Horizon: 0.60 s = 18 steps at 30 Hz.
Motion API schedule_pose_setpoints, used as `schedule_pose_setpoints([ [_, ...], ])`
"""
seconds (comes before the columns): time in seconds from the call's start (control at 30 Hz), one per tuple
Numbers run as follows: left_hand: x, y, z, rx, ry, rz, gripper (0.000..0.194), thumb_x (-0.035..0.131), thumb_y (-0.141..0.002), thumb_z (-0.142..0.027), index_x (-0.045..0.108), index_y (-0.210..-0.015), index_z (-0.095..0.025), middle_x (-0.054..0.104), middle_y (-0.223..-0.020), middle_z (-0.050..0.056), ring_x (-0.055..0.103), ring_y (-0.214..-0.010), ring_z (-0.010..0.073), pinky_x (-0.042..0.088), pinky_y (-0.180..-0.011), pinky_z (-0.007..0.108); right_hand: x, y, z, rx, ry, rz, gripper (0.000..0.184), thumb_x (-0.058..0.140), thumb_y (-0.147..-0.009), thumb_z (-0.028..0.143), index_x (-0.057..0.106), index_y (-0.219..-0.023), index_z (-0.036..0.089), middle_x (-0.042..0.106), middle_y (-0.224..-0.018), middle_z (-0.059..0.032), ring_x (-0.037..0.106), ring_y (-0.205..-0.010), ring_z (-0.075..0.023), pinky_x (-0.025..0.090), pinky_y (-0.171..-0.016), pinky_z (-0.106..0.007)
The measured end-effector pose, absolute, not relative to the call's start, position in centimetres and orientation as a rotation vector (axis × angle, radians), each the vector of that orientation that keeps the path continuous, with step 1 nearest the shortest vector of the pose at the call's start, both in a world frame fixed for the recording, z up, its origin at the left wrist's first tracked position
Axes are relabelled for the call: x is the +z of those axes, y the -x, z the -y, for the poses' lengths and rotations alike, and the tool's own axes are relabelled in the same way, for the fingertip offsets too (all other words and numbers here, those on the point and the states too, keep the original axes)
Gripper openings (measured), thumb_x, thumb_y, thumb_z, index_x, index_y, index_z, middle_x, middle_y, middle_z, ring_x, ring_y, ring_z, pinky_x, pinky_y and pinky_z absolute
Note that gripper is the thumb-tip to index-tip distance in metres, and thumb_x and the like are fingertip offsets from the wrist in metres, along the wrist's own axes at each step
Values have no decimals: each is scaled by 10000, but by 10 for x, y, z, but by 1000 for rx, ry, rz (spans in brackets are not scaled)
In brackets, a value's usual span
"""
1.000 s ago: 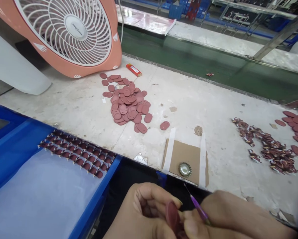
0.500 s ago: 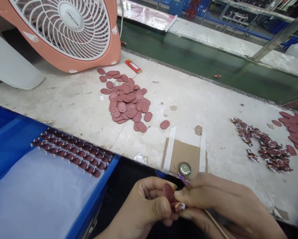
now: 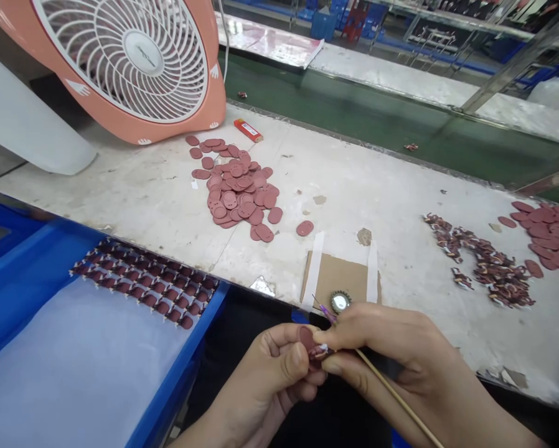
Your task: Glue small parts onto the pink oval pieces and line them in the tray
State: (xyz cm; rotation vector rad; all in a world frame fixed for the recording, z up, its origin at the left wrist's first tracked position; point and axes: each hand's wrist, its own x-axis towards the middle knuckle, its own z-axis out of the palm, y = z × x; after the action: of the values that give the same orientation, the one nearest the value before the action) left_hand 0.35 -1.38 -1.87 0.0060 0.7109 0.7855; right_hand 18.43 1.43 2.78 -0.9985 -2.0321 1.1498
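Note:
My left hand pinches a reddish-brown oval disc between thumb and fingers. Against the disc's lower part sits a small brown-and-white figurine, with the fingertips of my right hand closed on it. The right hand also keeps a thin wooden stick under its fingers; a purple piece with a fine needle-like point sticks out past the index finger. Just beyond the hands, a bottle cap lies upturned on a cardboard square taped to the table.
Oval discs are heaped mid-table, more discs at right beside a pile of figurines. A fan and a red box stand behind. Finished-looking rows of joined pieces line a blue tray at left.
Both hands have shifted slightly left and up in view, the figurine still pressed at the disc. The camera's view has moved a little.

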Motion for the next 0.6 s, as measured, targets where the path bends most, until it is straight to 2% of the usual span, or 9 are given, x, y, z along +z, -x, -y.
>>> schedule_pose_setpoints([
  [0.47, -32, 0, 15, 792, -30, -677, 238, 903, -656, -304, 789, -783, -139, 707, -647, -8, 647, -561, 41, 539, -542, 103, 24, -180, -14, 1145, 1034, 2026, 137, 591, -985, 125, 682, -1045, 209, 654, -831, -2, 615, -741, -124, 485, -682, -224],
  [0.6, -40, 4, 14, 777, -70, -664, 268, 910, -644, -309, 793, -822, -147, 716, -687, -3, 653, -585, 52, 538, -531, 107, 25, -182, -14, 1120, 987, 2085, 197, 593, -981, 111, 658, -1133, 217, 682, -922, -16, 648, -821, -126, 519, -735, -206],
])
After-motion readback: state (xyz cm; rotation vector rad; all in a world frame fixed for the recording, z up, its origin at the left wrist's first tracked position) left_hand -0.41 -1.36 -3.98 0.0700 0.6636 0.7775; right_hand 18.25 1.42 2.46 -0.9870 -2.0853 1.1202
